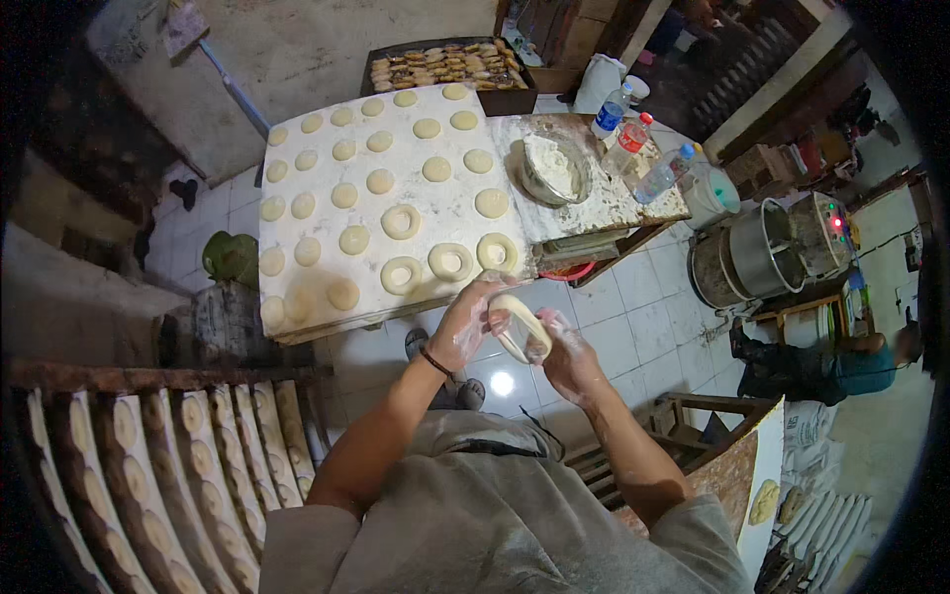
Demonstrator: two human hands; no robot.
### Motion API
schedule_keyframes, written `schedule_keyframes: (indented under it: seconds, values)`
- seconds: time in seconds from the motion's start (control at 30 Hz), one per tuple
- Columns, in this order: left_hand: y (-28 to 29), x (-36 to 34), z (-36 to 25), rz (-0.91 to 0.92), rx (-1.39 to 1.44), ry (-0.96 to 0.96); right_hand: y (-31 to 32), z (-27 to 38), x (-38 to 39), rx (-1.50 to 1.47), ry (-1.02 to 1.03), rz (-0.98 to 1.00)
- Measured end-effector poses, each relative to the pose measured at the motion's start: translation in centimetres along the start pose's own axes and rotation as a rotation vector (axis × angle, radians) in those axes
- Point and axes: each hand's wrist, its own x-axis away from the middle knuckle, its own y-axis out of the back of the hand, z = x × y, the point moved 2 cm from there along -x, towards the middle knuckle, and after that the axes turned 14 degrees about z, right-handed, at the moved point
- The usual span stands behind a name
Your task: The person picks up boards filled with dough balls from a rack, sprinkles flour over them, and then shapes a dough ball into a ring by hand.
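A pale dough ring (523, 314) hangs in the air between my hands, just off the near right corner of a floured board (435, 201). My left hand (467, 325) grips its left side, fingers curled around it. On the opposite side my right hand (572, 358) has its fingers closed on the ring too. Flour coats both hands. Several dough rings lie on the board close to me, one of them a shaped ring (498, 238) near my left fingers. Rows of round flat dough pieces (380, 181) cover the rest of the board.
Right of the board, a small table carries a metal bowl (541, 190) of flour and three plastic bottles (627, 146). Behind sits a dark tray (510, 102) of browned pieces. Racked boards (188, 436) hold dough at lower left. A mixer (767, 259) and a person (859, 364) are rightward.
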Motion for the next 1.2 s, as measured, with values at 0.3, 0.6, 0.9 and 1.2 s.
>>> schedule_keyframes:
  seconds: [0.3, 0.6, 0.9, 1.2]
  values:
    - [1.1, 1.8, -0.1, 0.062, -0.003, 0.061, -4.5, 3.2, 1.3, -0.272, 0.072, 0.015]
    - [4.2, -0.2, -1.5, 0.097, 0.097, 0.121, -3.1, 0.5, -3.9, -0.020, 0.085, -0.061]
    - [9.8, -5.6, -4.1, 0.117, 0.219, 0.179, -5.7, 4.1, -13.4, 0.028, 0.084, -0.128]
    - [17.9, -12.9, -9.5, -0.023, 0.131, 0.106, -4.4, 1.7, -25.2, -0.280, -0.147, -0.115]
